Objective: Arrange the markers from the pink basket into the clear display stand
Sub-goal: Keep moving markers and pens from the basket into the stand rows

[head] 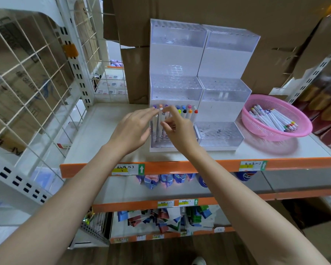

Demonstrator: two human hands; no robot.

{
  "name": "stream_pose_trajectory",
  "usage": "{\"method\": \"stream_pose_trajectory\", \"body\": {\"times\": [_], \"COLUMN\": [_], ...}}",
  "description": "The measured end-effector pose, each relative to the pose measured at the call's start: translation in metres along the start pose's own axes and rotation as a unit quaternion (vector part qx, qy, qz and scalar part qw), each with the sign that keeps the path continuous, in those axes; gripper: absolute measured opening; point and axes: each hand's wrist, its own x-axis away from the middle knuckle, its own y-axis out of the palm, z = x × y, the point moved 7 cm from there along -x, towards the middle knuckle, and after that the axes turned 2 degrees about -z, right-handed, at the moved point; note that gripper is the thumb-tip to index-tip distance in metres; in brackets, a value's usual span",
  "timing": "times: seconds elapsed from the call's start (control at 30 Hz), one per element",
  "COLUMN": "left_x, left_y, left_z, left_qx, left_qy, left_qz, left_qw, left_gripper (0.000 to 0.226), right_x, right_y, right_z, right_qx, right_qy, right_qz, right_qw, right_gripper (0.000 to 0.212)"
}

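Observation:
A clear tiered display stand [203,60] stands on the shelf, with several white markers [187,111] upright in its lowest left tier. The pink basket [298,131] sits to its right and holds several more markers [273,119] lying flat. Both hands are at the lowest left tier. My left hand [134,129] has its fingers straight, touching the upright markers. My right hand [177,129] pinches the top of a marker [163,115] standing among them. The lowest right tier [220,134] holds no markers.
The white shelf [107,134] has an orange front edge [180,166] with price labels. A wire grid panel [27,88] closes the left side. Cardboard boxes [237,14] stand behind the stand. Packaged goods fill the lower shelves.

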Motion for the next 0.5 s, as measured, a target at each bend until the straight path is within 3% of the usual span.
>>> {"method": "stream_pose_trajectory", "body": {"times": [0.27,0.5], "left_x": [0.001,0.000], "left_y": [0.003,0.001], "left_z": [0.000,0.002], "left_qx": [0.010,0.005], "left_qy": [-0.002,-0.011], "left_qz": [-0.003,-0.003], "left_qw": [1.000,1.000], "left_gripper": [0.066,0.061], "right_x": [-0.002,-0.001], "right_y": [0.003,-0.007], "right_z": [0.003,-0.008], "right_qx": [0.067,0.111], "right_qy": [-0.001,-0.054], "right_qz": [0.001,0.019], "right_qw": [0.998,0.992], "right_gripper": [0.031,0.029]}}
